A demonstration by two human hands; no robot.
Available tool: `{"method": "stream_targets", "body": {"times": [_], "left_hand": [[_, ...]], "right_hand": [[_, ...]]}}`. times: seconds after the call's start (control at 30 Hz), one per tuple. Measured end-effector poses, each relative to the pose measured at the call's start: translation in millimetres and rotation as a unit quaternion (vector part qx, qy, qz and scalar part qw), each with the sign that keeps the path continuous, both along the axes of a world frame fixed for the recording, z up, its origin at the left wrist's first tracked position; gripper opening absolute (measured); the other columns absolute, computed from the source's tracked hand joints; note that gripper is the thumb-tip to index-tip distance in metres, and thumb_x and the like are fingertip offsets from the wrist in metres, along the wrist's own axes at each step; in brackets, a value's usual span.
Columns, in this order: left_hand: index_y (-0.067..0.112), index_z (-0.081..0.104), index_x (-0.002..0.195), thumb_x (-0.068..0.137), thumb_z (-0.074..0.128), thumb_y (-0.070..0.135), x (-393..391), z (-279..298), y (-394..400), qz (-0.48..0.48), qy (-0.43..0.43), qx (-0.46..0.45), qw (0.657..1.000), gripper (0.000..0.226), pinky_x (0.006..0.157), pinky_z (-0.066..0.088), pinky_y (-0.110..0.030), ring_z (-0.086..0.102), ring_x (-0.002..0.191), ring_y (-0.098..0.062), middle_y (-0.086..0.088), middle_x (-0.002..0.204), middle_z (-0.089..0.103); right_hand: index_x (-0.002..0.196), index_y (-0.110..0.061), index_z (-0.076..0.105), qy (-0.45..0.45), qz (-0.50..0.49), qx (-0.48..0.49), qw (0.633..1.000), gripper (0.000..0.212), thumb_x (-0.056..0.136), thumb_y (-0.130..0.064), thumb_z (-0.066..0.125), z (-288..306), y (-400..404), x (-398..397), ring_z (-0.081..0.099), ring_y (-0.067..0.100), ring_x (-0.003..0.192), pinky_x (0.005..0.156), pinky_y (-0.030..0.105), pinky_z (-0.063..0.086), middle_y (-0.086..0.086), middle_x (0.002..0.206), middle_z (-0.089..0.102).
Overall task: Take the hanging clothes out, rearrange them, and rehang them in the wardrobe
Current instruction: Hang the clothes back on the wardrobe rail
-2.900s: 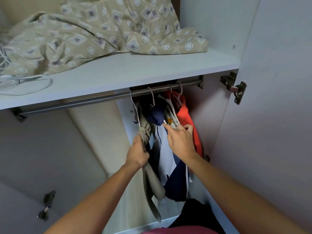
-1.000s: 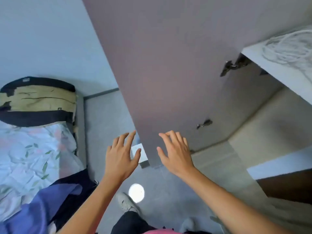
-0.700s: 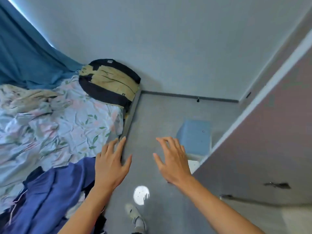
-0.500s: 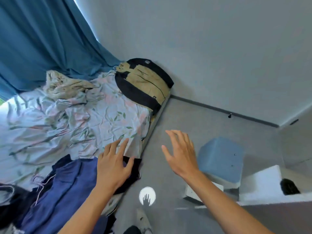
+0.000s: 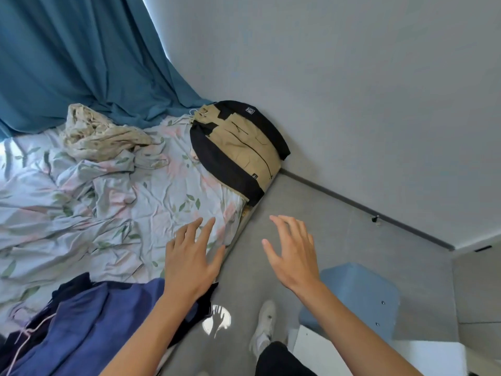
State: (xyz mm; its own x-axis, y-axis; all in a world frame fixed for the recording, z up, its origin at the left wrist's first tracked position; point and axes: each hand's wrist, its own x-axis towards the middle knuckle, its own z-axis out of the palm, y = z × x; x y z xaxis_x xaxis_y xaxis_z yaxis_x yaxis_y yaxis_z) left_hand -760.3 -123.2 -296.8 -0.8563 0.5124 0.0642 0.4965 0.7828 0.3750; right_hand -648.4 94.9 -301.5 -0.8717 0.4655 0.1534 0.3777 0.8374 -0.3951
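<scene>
Left hand [image 5: 191,260] and right hand [image 5: 294,253] held out, fingers spread, holding nothing. Blue clothes [image 5: 81,318] lie on the bed [image 5: 108,202], beside left forearm.

We hold both arms stretched forward and bare, forearms rising from the lower edge of the view. Our left hand [image 5: 189,263] is palm down, fingers straight and spread, the thumb angled out to the right. Our right hand [image 5: 294,256] sits a little higher and apart from it, also palm down, fingers extended and slightly fanned, thumb pointing toward the left hand. Neither hand grips anything. Below, our leg and a white shoe [image 5: 264,325] show.
</scene>
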Motion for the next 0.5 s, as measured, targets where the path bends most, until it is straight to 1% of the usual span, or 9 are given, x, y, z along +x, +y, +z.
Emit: {"method": "stream_targets", "body": {"times": [0.13, 0.27, 0.37, 0.5], "left_hand": [[0.031, 0.051, 0.153, 0.094, 0.044, 0.061, -59, -7, 58, 0.008, 0.019, -0.005, 1.0, 0.067, 0.098, 0.047, -0.049, 0.049, 0.137, -0.028, 0.0, 0.151, 0.053], [0.03, 0.048, 0.155, 0.094, 0.037, 0.065, -125, -2, 122, 0.048, 0.022, -0.043, 0.998, 0.071, 0.1, 0.047, -0.051, 0.046, 0.139, -0.029, -0.001, 0.152, 0.053], [0.031, 0.047, 0.156, 0.094, 0.032, 0.067, -166, 9, 173, 0.066, 0.036, -0.053, 0.996, 0.073, 0.103, 0.047, -0.053, 0.045, 0.14, -0.03, -0.001, 0.153, 0.052], [0.03, 0.048, 0.155, 0.095, 0.034, 0.066, -218, 17, 235, 0.086, 0.023, -0.06, 0.994, 0.072, 0.103, 0.045, -0.053, 0.046, 0.138, -0.03, -0.001, 0.151, 0.053]], "right_hand": [[0.147, -0.032, 0.047, 0.016, 0.008, -0.011, 1.0, 0.055, 0.097, -0.055, 0.05, -10, 63, -61, 0.043, 0.014, 0.134, 0.104, 0.038, 0.042, -0.012, 0.144, 0.047], [0.149, -0.029, 0.048, -0.004, 0.044, -0.015, 0.999, 0.058, 0.097, -0.056, 0.048, -11, 138, -129, 0.042, 0.015, 0.137, 0.108, 0.039, 0.043, -0.008, 0.147, 0.048], [0.145, -0.029, 0.05, 0.015, 0.067, 0.007, 0.998, 0.056, 0.097, -0.056, 0.049, 2, 195, -173, 0.045, 0.014, 0.133, 0.104, 0.037, 0.045, -0.009, 0.144, 0.05], [0.138, -0.027, 0.054, 0.009, 0.085, 0.01, 0.996, 0.05, 0.096, -0.054, 0.049, 14, 266, -231, 0.049, 0.015, 0.126, 0.099, 0.035, 0.045, -0.009, 0.138, 0.053]]}}
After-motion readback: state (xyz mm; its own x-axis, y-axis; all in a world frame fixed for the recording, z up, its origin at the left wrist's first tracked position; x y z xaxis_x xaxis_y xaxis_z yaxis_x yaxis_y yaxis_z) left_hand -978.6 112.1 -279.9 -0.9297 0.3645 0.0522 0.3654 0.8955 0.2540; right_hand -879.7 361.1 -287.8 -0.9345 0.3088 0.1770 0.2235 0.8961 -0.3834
